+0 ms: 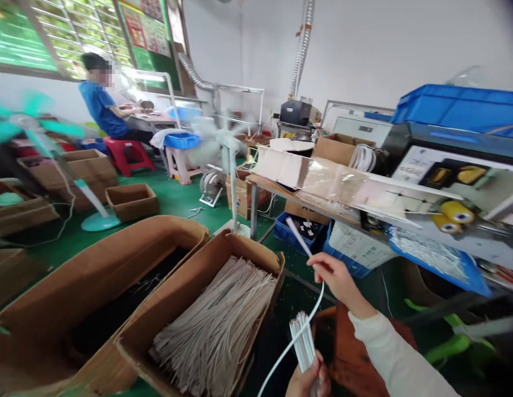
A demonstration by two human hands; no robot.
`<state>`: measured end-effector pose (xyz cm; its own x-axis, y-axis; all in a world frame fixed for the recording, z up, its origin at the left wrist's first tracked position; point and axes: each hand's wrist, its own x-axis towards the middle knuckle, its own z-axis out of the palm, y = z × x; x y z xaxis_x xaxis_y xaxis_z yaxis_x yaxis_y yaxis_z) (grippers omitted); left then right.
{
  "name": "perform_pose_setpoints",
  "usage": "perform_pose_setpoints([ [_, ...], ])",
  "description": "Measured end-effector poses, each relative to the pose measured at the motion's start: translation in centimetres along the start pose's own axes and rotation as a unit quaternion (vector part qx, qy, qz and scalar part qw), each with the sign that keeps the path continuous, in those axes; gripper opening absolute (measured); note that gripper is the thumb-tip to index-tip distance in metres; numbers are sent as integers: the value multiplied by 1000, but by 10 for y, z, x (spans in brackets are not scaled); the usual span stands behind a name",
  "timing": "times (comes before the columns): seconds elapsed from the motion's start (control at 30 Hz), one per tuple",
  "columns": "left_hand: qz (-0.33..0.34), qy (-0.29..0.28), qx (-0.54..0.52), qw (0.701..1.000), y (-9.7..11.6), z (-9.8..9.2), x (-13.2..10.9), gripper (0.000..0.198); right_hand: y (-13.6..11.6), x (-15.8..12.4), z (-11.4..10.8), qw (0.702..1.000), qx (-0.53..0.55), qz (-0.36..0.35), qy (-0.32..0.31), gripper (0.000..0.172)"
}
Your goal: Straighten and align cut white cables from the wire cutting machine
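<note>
White wires [306, 350], illegible wall poster [146, 27]

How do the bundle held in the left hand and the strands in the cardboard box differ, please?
The bundle is clasped in the left hand, while the boxed strands lie in the cardboard box. The bundle is tightly packed; the boxed strands spread loosely. The bundle looks whiter, the boxed strands greyer. Both consist of many thin lengths.
</note>
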<state>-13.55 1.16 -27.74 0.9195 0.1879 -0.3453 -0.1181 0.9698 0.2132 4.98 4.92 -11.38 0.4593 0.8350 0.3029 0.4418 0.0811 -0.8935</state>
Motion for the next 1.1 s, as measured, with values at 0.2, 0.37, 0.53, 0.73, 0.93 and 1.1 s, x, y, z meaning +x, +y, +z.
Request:
perform_pose_setpoints([
  [0.2,-28,19,86,996,-21,36,-18,48,-20,-114,-103,948,-51,-40,312,14],
  [0.37,-52,19,140,989,-38,72,-22,42,-41,-187,-159,911,-66,-40,405,11],
  [0.53,2,27,187,982,-54,113,-12,42,-30,-236,-141,971,34,117,203,18],
  [0.73,26,24,237,971,-75,136,3,43,-13,-269,-83,963,107,216,118,20],
  [0.93,34,69,264,961,-93,138,8,46,8,-288,-71,946,124,246,174,15],
  [1.1,18,145,265,953,-105,137,15,39,15,-297,-74,963,7,197,182,6],
])
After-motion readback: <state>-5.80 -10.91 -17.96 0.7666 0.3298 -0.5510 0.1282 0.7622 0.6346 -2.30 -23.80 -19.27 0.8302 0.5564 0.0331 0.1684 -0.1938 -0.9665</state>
